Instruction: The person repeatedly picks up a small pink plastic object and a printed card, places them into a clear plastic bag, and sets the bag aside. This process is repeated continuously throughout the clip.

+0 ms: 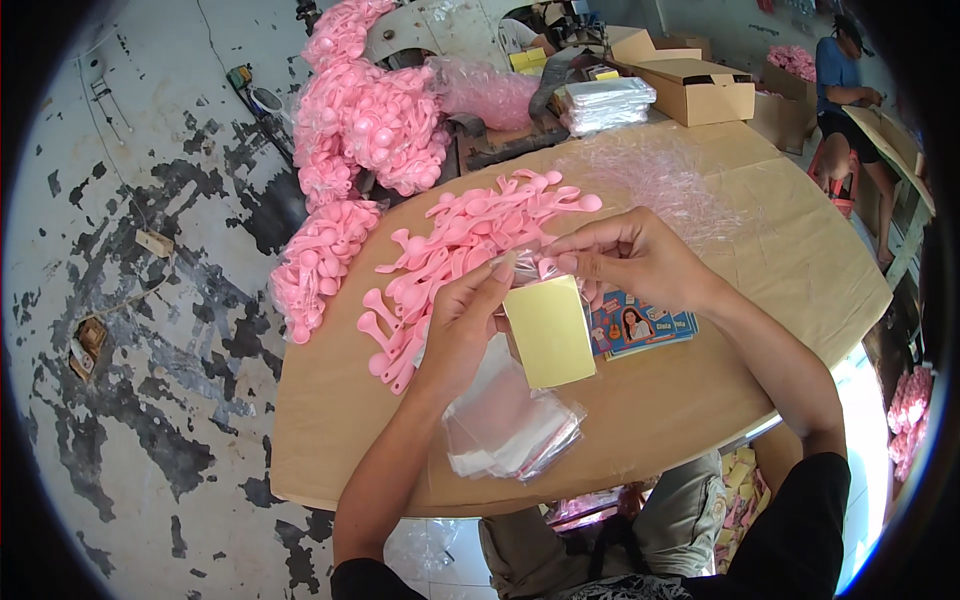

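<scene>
Left hand point(462, 318) and right hand point(625, 255) both grip a clear sleeve point(545, 300) containing a yellow card point(550, 332)

A heap of spoons point(470, 250) is spread on the surface point(700, 400), left of centre. A stack of sleeves point(510, 425) lies at the near edge. Printed cards point(640, 325) are placed right of the sleeves. Cardboard boxes point(695, 90) stand at the far right corner.

The card point(549, 331) I held was pale yellow, its bag point(520, 262) clear. The spoons point(470, 235) were pink, the table point(780, 270) plain brown, the floor point(130, 330) white, blotched with black.
</scene>
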A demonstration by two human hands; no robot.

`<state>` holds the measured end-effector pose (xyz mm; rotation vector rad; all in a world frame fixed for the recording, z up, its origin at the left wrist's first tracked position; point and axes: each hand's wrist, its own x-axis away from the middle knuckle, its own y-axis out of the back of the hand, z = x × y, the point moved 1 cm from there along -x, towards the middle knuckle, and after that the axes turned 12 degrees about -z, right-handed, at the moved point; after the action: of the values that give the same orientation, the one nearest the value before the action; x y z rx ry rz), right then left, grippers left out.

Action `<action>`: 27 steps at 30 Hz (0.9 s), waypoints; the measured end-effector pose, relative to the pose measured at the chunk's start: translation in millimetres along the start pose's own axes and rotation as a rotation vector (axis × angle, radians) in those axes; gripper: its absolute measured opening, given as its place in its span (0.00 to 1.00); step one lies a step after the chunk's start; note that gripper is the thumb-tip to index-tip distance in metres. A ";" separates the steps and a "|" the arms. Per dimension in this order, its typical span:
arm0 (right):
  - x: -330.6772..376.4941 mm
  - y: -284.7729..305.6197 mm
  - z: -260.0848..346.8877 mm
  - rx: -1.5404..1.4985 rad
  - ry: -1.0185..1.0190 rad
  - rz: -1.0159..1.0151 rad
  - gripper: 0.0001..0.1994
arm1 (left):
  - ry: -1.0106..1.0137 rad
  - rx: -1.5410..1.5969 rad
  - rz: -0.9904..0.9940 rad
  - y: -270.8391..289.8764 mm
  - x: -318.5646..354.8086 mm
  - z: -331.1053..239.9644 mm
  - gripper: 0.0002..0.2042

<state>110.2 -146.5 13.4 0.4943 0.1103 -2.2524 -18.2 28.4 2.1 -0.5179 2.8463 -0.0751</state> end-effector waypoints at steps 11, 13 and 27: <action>1.5 8.0 4.3 0.000 0.183 0.051 0.13 | -0.276 -0.229 0.062 5.2 -0.3 -11.6 0.11; 0.0 9.9 4.1 0.076 0.305 0.070 0.15 | -0.339 -0.258 0.069 7.2 0.0 -11.2 0.10; -5.0 31.3 12.7 0.657 0.836 -0.020 0.15 | -0.203 -0.240 0.115 8.2 -0.4 4.3 0.08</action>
<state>132.3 -166.9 29.5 1.7609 -0.2128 -1.9179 -19.5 36.2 -2.7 -0.3818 2.6912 0.3242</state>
